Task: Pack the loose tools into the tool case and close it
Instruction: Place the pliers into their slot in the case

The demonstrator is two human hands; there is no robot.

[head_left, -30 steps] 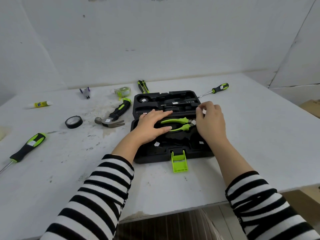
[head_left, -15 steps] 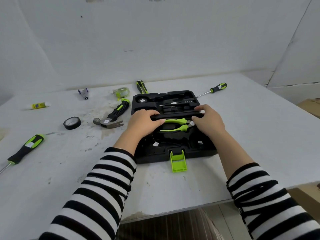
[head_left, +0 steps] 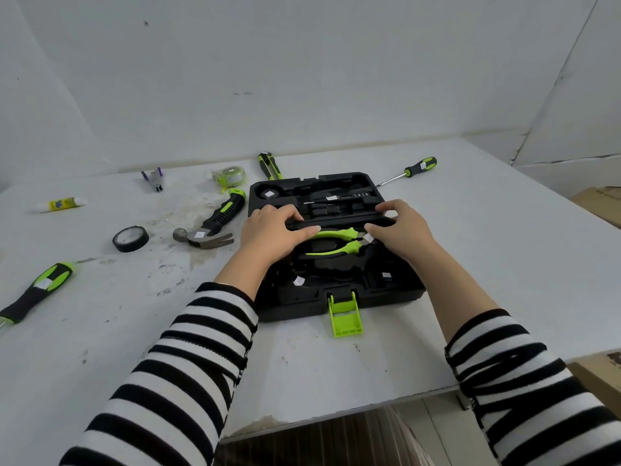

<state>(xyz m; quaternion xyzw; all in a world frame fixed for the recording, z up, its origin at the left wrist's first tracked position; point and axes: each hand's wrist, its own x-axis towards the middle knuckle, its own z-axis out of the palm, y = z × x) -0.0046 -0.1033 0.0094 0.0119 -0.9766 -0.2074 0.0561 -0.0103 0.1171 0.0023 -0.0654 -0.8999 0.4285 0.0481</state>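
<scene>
On the table (head_left: 302, 364) the open tool case (head_left: 403, 290) lies with its green latch (head_left: 345, 314) nearest and pliers (head_left: 336, 235) in its near half – the left hand (head_left: 268, 235) and right hand (head_left: 405, 230) both grip its middle ridge – with a hammer (head_left: 215, 227) loose to the left and a screwdriver (head_left: 420, 164) beyond.

You wear a long-sleeved knit top in bold black and white bands running around each arm. Your left sleeve (head_left: 188, 358) and right sleeve (head_left: 524, 381) end in dark-edged cuffs partway up the forearm; your left hand (head_left: 272, 233) and right hand (head_left: 403, 230) are bare.
</scene>
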